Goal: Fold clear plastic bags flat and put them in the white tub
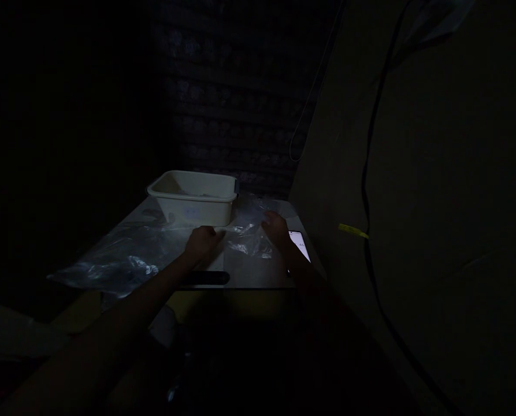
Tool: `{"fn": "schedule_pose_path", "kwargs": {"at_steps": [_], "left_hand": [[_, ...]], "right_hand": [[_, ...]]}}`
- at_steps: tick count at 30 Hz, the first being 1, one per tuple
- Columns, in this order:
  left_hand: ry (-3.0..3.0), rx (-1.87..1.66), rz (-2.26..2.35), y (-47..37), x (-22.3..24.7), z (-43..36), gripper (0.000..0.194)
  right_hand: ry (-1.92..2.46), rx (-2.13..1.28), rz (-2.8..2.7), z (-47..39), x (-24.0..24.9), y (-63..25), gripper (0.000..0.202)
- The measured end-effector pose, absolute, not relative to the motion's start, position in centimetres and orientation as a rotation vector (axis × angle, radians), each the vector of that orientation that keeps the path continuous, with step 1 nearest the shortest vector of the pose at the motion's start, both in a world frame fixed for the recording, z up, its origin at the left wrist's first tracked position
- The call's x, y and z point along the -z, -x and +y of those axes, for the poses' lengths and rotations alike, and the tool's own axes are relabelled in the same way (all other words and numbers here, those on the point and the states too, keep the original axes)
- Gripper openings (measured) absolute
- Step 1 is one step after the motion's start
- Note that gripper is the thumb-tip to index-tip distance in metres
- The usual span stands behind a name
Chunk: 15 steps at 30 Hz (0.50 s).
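In the dim head view, my left hand (202, 242) is closed in a pinch at the near edge of a clear plastic bag (249, 228). My right hand (276, 228) grips the same thin plastic from its right side, fingers bent around it. Between the two hands the film looks crinkled and catches some light. More clear plastic (132, 260) spreads to the left of my left hand and hangs past the table's edge; whether it is one piece with the rest, I cannot tell. My left fingertips are partly in shadow.
Behind my hands a white plastic tub (192, 211) stands on the white table (244, 274); its contents are unclear. A lit phone (300, 245) lies by my right wrist. A dark, long object (208, 278) lies at the front edge. A black cable (365, 173) runs down the right wall.
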<state>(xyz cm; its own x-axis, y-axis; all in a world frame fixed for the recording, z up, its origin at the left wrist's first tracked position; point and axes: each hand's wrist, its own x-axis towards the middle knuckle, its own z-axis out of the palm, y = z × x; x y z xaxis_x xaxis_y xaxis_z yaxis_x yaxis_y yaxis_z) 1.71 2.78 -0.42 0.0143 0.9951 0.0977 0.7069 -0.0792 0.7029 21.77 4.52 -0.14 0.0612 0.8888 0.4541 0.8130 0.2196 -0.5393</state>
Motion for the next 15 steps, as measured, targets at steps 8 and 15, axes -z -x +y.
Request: {"fn": "schedule_pose_path", "kwargs": {"at_steps": [8, 15], "left_hand": [[-1.813, -0.741, 1.414, -2.7, 0.5, 1.5, 0.029], [-2.895, -0.439, 1.213, -2.7, 1.3, 1.7, 0.041]], "right_hand": [[1.858, 0.054, -2.039, 2.3, -1.0, -22.2, 0.025], [1.633, 0.070, -2.598, 0.2, 1.6, -22.4, 0.027]]}}
